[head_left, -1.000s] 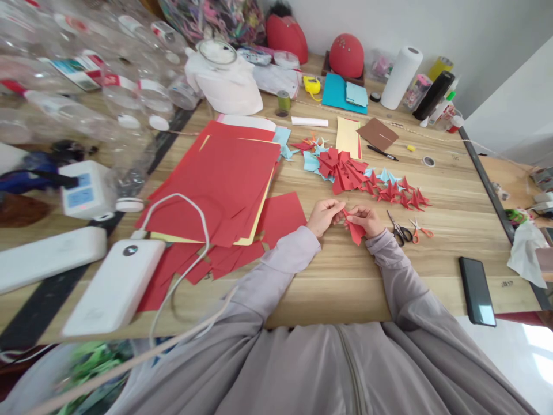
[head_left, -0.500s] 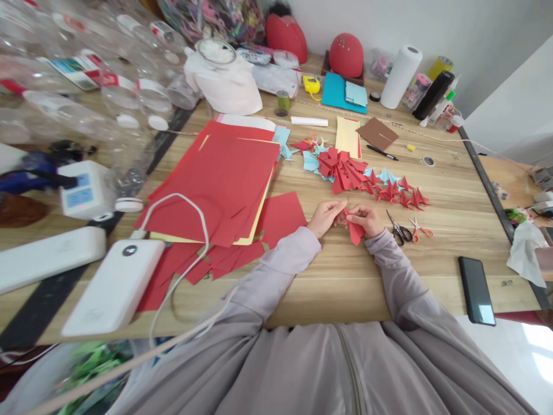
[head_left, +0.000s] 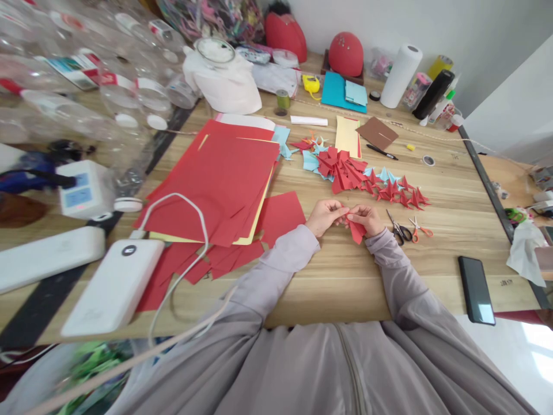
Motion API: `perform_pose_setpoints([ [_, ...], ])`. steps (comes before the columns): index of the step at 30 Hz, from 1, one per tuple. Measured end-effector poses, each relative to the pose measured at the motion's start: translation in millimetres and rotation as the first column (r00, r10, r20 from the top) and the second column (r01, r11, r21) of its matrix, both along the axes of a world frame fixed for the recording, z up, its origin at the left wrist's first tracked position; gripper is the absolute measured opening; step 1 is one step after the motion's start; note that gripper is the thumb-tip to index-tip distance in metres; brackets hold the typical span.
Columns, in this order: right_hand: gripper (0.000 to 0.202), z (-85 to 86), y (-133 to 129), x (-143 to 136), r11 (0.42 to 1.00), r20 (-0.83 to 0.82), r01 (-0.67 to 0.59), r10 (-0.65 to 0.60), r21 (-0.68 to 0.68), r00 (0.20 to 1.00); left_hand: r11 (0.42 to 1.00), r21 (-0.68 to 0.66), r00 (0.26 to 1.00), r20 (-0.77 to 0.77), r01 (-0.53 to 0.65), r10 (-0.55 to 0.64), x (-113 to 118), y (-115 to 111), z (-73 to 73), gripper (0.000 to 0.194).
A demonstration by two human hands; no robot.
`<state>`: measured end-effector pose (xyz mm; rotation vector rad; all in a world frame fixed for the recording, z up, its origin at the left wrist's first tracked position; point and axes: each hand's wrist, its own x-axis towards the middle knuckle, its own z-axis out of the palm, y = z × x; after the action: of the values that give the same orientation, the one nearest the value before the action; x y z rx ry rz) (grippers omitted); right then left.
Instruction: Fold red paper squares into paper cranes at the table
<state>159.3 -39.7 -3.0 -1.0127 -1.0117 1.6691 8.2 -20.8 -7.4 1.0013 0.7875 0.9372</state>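
Between my hands is a small folded piece of red paper (head_left: 356, 231), its pointed flap hanging toward me. My left hand (head_left: 325, 217) pinches its upper end with thumb and fingers. My right hand (head_left: 365, 219) is closed on its right side, the thumb pressing on top. Part of the paper is hidden by my fingers. Just beyond lie folded red paper pieces (head_left: 341, 168) and a row of small red paper stars (head_left: 391, 189), with light blue folded pieces (head_left: 386, 174) among them.
Left of my hands lies a stack of red paper sheets (head_left: 224, 184) with loose red pieces (head_left: 283, 216). Black scissors (head_left: 401, 231) and orange scissors (head_left: 420, 230) lie at right, near a phone (head_left: 476, 290). A white power bank (head_left: 114, 288) trails a cable across the left side.
My left fingers have shifted slightly on the red paper's upper end, now closer to my right fingers. The things on the table have stayed put.
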Motion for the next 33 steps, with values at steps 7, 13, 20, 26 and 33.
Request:
perform_pose_setpoints([
  [7, 0.027, 3.1, -0.5, -2.1, 1.000, 0.056, 0.005, -0.005, -0.011, 0.998, 0.998, 0.045, 0.998, -0.049, -0.043, 0.046, -0.8, -1.4, 2.7, 0.035],
  [13, 0.027, 1.8, -0.1, -0.7, 1.000, 0.067, -0.011, 0.011, -0.005, 0.998, 0.999, -0.014, 0.999, -0.023, -0.046, 0.046, 1.0, -2.6, 5.7, 0.034],
  [20, 0.026, 3.9, -0.7, 1.3, 0.999, 0.048, -0.045, 0.045, -0.002, 0.998, 0.995, -0.051, 0.996, 0.030, -0.087, 0.088, 1.6, -2.6, 7.5, 0.034],
  [26, 0.025, 3.6, -0.9, 1.6, 0.998, 0.042, -0.059, 0.059, -0.011, 0.997, 0.992, -0.097, 0.996, 0.033, -0.075, 0.078, 0.5, -2.7, 7.0, 0.035],
  [33, 0.026, 3.7, -0.1, 1.3, 0.998, 0.050, -0.050, 0.051, -0.023, 0.997, 0.991, -0.066, 0.993, 0.028, -0.113, 0.115, 1.8, -2.0, 6.7, 0.035],
])
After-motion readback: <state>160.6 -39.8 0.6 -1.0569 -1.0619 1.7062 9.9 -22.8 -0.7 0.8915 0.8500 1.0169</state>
